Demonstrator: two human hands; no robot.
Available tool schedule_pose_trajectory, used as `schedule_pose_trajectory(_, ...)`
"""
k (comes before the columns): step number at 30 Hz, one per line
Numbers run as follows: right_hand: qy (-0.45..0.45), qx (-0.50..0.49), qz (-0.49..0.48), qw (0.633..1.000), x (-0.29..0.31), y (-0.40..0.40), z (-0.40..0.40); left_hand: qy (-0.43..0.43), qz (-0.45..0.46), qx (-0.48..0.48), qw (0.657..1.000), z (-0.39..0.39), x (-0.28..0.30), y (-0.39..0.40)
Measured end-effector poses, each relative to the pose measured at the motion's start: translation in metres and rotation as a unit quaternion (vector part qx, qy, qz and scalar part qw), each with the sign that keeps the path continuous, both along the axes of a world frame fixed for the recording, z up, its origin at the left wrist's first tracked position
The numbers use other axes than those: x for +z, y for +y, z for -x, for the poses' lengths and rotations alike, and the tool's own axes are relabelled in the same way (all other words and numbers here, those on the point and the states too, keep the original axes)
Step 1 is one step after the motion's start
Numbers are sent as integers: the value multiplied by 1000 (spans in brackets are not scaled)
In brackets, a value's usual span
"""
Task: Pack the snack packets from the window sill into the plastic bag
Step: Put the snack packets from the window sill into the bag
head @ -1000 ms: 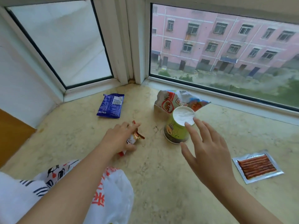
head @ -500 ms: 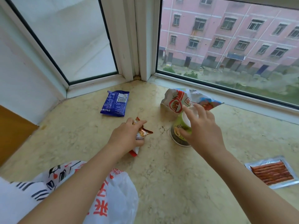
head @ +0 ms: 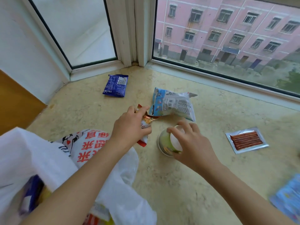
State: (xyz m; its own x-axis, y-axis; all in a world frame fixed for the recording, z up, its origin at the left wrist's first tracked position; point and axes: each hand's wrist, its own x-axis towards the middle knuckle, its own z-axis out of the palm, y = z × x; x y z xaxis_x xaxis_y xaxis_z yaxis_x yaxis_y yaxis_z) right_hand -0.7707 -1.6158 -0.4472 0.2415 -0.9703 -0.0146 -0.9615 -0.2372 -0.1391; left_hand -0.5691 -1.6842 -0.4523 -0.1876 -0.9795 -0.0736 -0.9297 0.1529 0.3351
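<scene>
Head view puts me over the window sill point(head: 178, 184) with both hands loaded, so I judge the step in hand to be carrying two snacks back to the plastic bag point(head: 100, 153) at the lower left. To do it well I'd bring the left hand point(head: 129, 127) in first, since it is just beside the bag, drop its load deep into the opening rather than on the crumpled rim, and only then swing the right hand point(head: 191, 143) across, keeping the cup level and clear of the light blue packet point(head: 173, 104) just behind it. The left hand's fingers are curled tight round a small red-and-orange packet point(head: 146, 120), which is lifted near the bag's printed side. The right hand grips the green cup point(head: 168, 143) from above, fingertips point(head: 170, 130) spread over its white lid and thumb low on the wall (whether the cup has left the sill, I cannot tell). Still to pack, well apart on the sill: the dark blue packet point(head: 116, 86) toward the corner, the clear sausage-stick pack point(head: 246, 140) to the right, and a blurred blue packet point(head: 287, 198) at the right edge.
</scene>
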Motion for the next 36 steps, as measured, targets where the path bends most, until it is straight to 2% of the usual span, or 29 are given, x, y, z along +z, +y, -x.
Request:
schedule_pose_trajectory(5,-131,-15,128,983,-20,74,10,16,7,-14,1000,11,7,41)
schedule_pose_trajectory(7,-146,-45,143,978,-33,102,20,21,10,-21,1000,15,6,54)
schedule_pose_trajectory(12,-111,-107,64,986,-53,138,43,23,16,-23,999,21,3,79)
schedule_pose_trajectory(16,-48,-128,-12,991,-48,121,36,23,10,-22,999,26,3,94)
schedule_pose_trajectory(20,-59,-145,-83,984,-43,94,16,17,11,-18,1000,29,10,105)
schedule_pose_trajectory(26,-41,-148,-20,988,-38,121,9,14,10,-13,1000,23,24,133)
schedule_pose_trajectory(28,-72,-140,23,987,-40,139,10,17,7,-13,1000,18,29,145)
schedule_pose_trajectory(30,-147,-138,58,978,-42,158,8,24,17,-14,999,12,32,157)
schedule_pose_trajectory(33,-269,-126,91,951,-48,186,1,43,22,-13,999,4,36,175)
schedule_pose_trajectory(36,-332,-166,94,924,-56,212,-7,29,8,-26,999,3,31,197)
